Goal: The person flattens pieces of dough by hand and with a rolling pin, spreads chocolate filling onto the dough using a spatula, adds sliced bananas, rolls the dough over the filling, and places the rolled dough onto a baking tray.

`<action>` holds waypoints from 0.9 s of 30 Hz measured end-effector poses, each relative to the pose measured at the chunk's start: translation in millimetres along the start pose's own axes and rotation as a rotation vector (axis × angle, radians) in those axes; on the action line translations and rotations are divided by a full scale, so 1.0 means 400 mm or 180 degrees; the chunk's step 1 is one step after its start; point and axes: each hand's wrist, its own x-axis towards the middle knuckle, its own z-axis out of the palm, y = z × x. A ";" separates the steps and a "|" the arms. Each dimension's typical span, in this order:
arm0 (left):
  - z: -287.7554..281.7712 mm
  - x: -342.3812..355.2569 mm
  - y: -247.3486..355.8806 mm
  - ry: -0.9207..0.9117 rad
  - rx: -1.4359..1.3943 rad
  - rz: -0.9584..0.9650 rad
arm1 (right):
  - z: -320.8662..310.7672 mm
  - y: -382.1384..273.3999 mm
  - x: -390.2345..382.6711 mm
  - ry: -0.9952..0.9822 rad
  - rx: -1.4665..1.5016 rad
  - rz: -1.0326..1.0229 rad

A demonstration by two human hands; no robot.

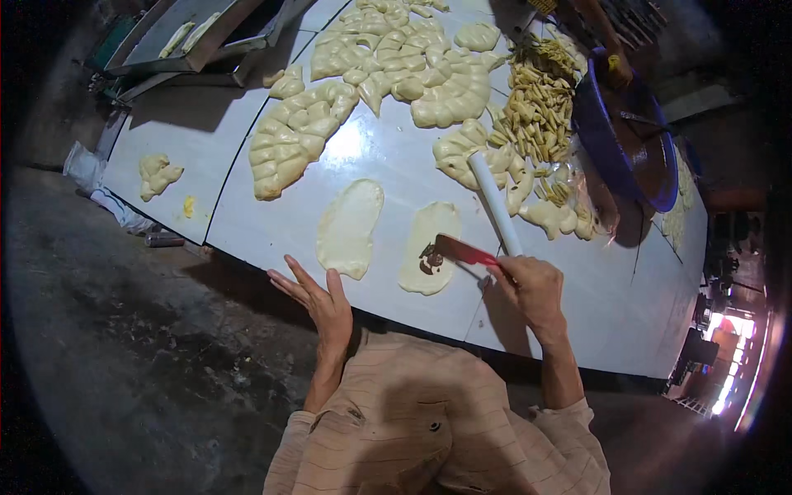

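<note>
My right hand [532,293] grips the handle of a red spatula [464,250]. Its blade touches a dab of brown filling [431,261] on a flattened oval of dough [429,227]. To the left lies a second oval of dough [351,227], bare on top. My left hand [318,303], fingers spread, is at the table's front edge beside the lower end of that bare oval and holds nothing. A pale rolling stick [495,205] lies just beyond my right hand, its far end against dough pieces.
Mounds of portioned dough [396,49] spread over the white table [610,313]. A pile of yellowish strips [532,107] sits by a purple basin [598,124] of brown filling, where another person's hand [619,70] reaches in. Metal trays [181,49] stand far left; a small dough lump [157,175] lies nearer.
</note>
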 end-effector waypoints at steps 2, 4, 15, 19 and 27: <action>-0.007 0.001 0.008 -0.0018 -0.0056 -0.0045 | 0.003 -0.001 -0.005 -0.0360 0.0071 -0.0113; -0.006 0.001 0.007 -0.0030 -0.0111 -0.0101 | -0.012 -0.016 -0.003 -0.0288 0.0192 -0.0015; 0.004 0.002 -0.002 -0.0011 -0.0053 -0.0020 | 0.012 0.009 -0.026 -0.0763 0.0782 0.0667; -0.008 -0.003 0.001 -0.0005 0.0092 -0.0063 | 0.026 0.022 -0.015 -0.0506 0.1350 0.1322; -0.008 -0.002 0.014 -0.0078 0.0081 -0.0093 | 0.058 -0.083 0.068 -0.1012 0.2020 0.1039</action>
